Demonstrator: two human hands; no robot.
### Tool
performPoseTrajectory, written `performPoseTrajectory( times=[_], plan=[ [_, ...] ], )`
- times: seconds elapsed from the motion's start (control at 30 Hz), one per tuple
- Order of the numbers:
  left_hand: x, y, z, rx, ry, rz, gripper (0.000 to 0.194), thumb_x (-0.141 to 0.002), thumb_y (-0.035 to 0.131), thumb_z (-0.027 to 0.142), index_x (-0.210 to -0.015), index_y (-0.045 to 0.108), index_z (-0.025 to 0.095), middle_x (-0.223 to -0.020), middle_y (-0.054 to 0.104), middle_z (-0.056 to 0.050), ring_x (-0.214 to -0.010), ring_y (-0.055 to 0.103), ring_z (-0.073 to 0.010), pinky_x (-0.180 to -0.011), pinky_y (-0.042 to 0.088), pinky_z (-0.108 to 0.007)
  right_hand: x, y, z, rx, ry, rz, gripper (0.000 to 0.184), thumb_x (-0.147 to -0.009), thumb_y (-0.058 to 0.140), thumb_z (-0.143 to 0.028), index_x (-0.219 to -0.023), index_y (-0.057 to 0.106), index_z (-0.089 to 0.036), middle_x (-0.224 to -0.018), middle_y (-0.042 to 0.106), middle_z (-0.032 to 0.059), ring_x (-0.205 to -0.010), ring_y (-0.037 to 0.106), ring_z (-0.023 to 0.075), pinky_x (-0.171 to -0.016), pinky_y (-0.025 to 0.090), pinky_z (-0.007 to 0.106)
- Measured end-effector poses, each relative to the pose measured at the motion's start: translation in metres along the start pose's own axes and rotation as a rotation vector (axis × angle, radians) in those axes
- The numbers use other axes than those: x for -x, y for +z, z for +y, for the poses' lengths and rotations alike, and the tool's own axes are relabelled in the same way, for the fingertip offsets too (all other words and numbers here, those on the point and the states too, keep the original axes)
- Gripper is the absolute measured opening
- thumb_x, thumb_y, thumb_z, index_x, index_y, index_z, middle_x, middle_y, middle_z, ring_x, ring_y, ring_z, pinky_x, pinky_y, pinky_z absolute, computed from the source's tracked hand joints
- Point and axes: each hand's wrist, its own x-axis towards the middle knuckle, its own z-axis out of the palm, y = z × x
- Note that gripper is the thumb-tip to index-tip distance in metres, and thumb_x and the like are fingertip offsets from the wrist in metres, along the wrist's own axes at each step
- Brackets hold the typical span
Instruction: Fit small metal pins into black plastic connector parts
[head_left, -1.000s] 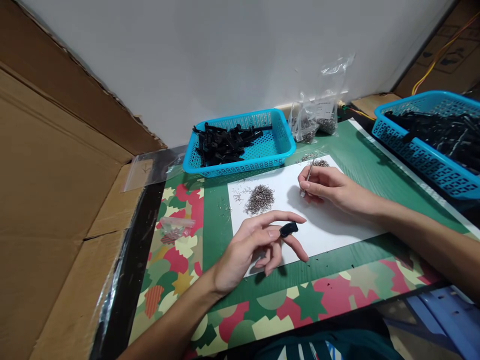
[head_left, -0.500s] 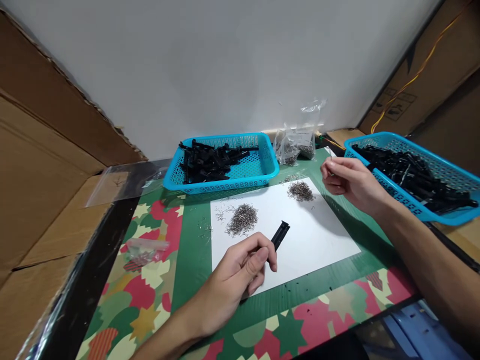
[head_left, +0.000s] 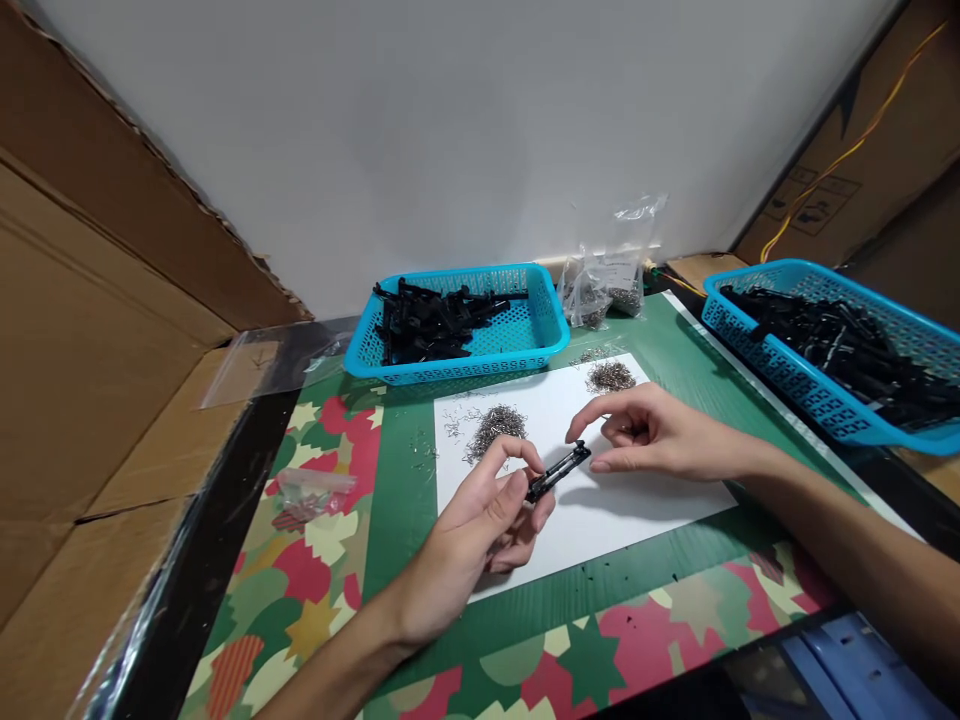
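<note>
My left hand (head_left: 487,520) is closed on a narrow black plastic part (head_left: 559,471), gripping its near end between thumb and fingers above the white paper. A shiny lengthwise strip shows along the part's upper face. Beside its far end, my right hand (head_left: 649,430) has thumb and index finger apart, with the other fingers curled. I see nothing held in it. Two heaps of small metal pieces lie on the paper: one heap (head_left: 498,430) behind my left hand, the other heap (head_left: 610,377) behind my right hand.
A blue basket (head_left: 465,372) of black parts stands at the back, and another blue basket (head_left: 832,405) of them at the right. Clear bags (head_left: 600,285) of small metal pieces lean near the wall. A small plastic bag (head_left: 313,492) lies on the patterned left edge.
My right hand has come down and left from near the right basket to the part's far end, and its fingers have parted. The part in my left hand is tilted differently, showing a shiny strip.
</note>
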Motion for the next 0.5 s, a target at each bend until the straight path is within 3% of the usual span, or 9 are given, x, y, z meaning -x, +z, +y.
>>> performPoseTrajectory(
  times=[0.2, 0.5],
  plan=[
    [0.0022, 0.0021, 0.0008, 0.030, -0.030, 0.023, 0.026, -0.113, 0.047, 0.052, -0.114, 0.043, 0.026, -0.087, 0.048, 0.005, -0.055, 0.023, -0.0039, -0.048, 0.011, -0.019, 0.0016, 0.0020, -0.0013, 0.015, -0.064, 0.048, 0.027, -0.094, 0.082, -0.040, -0.108, 0.083, -0.016, -0.063, 0.035, -0.0082, -0.058, 0.028, 0.0089, -0.051, 0.021, 0.026],
    [0.0028, 0.0033, 0.0016, -0.069, -0.028, 0.060, 0.025, -0.113, 0.045, 0.049, -0.113, 0.047, 0.024, -0.096, 0.060, -0.001, -0.054, 0.037, -0.0040, -0.045, 0.016, -0.019, 0.0048, 0.0038, -0.0078, -0.051, -0.112, 0.061, 0.021, -0.090, 0.087, -0.034, -0.101, 0.085, -0.017, -0.063, 0.031, -0.0090, -0.056, 0.026, 0.0073, -0.049, 0.020, 0.026]
  ],
)
